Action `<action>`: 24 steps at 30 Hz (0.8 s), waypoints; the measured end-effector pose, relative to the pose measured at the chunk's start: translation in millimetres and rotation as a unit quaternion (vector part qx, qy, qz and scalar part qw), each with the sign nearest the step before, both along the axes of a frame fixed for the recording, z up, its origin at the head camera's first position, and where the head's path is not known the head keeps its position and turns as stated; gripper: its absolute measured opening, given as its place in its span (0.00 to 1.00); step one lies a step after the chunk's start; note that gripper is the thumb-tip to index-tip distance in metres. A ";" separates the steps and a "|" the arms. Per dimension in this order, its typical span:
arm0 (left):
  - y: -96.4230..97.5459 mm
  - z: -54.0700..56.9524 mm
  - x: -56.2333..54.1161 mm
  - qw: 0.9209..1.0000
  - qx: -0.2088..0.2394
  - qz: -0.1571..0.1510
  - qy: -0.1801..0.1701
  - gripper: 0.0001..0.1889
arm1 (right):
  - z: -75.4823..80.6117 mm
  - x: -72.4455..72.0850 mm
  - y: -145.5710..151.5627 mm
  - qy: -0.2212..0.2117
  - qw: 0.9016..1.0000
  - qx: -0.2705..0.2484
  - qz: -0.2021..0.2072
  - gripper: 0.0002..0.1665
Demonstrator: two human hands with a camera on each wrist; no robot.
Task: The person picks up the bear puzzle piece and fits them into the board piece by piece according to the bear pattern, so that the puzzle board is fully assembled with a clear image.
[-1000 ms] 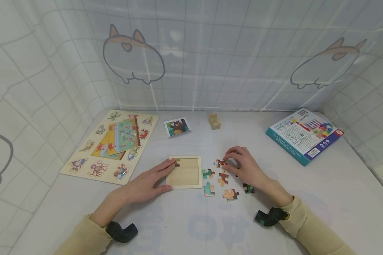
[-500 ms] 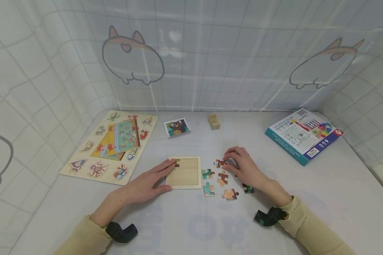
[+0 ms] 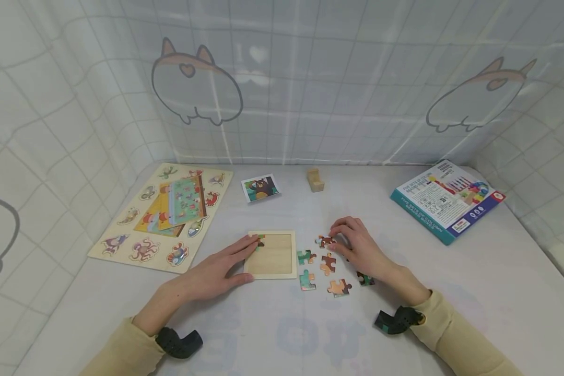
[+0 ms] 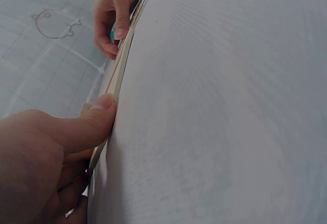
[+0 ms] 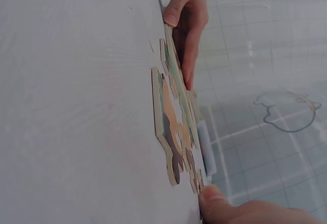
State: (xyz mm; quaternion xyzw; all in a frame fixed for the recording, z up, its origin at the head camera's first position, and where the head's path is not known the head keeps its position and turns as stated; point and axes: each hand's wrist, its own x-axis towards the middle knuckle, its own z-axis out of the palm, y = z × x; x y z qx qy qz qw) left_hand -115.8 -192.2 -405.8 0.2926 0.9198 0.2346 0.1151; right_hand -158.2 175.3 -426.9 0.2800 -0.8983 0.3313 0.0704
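My left hand [image 3: 221, 266] rests on the left side of a square wooden puzzle tray [image 3: 293, 256], fingers stretched over its upper left edge. In the left wrist view its thumb presses on the tray's rim. One small puzzle piece [image 3: 261, 242] shows in the tray's upper left corner, partly covered by the fingertips. To the right of the tray, my right hand [image 3: 359, 248] pinches a brown jigsaw piece [image 3: 324, 241] lying on the table, thumb and fingertips at its right side. Around it lie a green piece [image 3: 305, 257], a brown piece [image 3: 328, 263] and an orange-brown piece [image 3: 339, 288].
A teal piece [image 3: 307, 280] and a dark green piece [image 3: 365, 279], partly under the right wrist, lie nearby. Behind are a bear picture card [image 3: 260, 188] and a small wooden block [image 3: 315, 180]. A sea-animal board [image 3: 127, 245] lies left, a boxed set [image 3: 446, 201] right.
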 end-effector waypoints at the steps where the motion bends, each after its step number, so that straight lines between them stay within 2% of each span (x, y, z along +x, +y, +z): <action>1: -0.1 0.1 0.2 1.000 0.000 0.000 0.000 0.40 | 0.3 0.3 -0.3 0.000 1.000 0.001 -0.001 0.10; 9: -0.1 -0.2 0.3 1.000 0.000 -0.001 -0.002 0.40 | 5.8 2.1 -2.2 0.009 1.000 -0.006 -0.014 0.11; 20: -0.8 -0.7 0.0 1.000 0.003 0.000 -0.004 0.40 | 11.4 1.7 -16.1 -0.009 1.000 -0.021 0.000 0.13; 24: -0.1 -0.6 0.3 1.000 -0.001 0.000 -0.005 0.41 | 14.3 2.9 -27.6 -0.002 1.000 -0.021 0.008 0.13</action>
